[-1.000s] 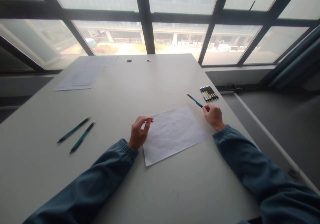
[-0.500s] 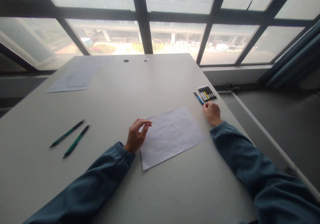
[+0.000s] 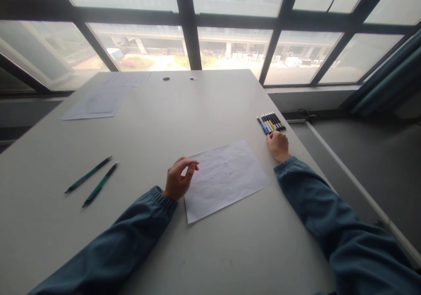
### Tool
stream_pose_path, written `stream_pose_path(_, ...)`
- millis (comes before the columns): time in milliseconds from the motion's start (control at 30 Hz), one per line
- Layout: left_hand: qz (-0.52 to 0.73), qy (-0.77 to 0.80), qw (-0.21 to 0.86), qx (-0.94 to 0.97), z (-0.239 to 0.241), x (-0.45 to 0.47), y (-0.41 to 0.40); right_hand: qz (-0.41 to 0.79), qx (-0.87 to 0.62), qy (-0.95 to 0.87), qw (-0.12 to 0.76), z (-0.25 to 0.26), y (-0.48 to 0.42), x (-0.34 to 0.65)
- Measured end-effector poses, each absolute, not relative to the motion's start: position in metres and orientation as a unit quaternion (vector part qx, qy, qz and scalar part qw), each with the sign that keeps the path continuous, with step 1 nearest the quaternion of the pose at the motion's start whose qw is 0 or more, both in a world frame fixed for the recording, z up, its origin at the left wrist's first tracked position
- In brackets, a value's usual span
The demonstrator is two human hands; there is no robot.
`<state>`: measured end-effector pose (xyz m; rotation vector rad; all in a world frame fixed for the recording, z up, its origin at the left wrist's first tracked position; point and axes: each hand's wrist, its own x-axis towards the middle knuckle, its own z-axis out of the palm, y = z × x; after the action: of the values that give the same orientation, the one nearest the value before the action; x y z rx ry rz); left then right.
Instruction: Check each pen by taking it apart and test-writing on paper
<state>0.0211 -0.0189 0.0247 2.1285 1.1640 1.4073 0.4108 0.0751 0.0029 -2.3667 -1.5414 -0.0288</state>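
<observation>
My right hand is closed on the near end of a blue pen at the right of the table. That pen lies beside a tight row of several pens, mostly black and white with one yellow. My left hand hovers or rests at the left edge of a white sheet of paper. Its thumb and fingertips come together in a pinch, and I see nothing between them. Faint marks show on the sheet. Two green pens lie apart on the left, an upper green pen and a lower green pen.
Loose papers lie at the far left of the white table. Two round holes sit near its far edge. Dark-framed windows stand behind it. The table's right edge runs close to the pen row.
My right hand has shifted the blue pen slightly right, up against the row, and its angle now nearly matches the others. My left hand and the sheet look almost unmoved.
</observation>
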Motion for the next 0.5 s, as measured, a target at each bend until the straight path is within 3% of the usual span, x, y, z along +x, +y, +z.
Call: stream_pose_path(500, 0.487, 0.385, 0.157, 0.768, 0.0232, 0.0211, -0.0175, -0.008, -0.831, -0.529, 0.174, 0.0047, 0.0765, 0.4090)
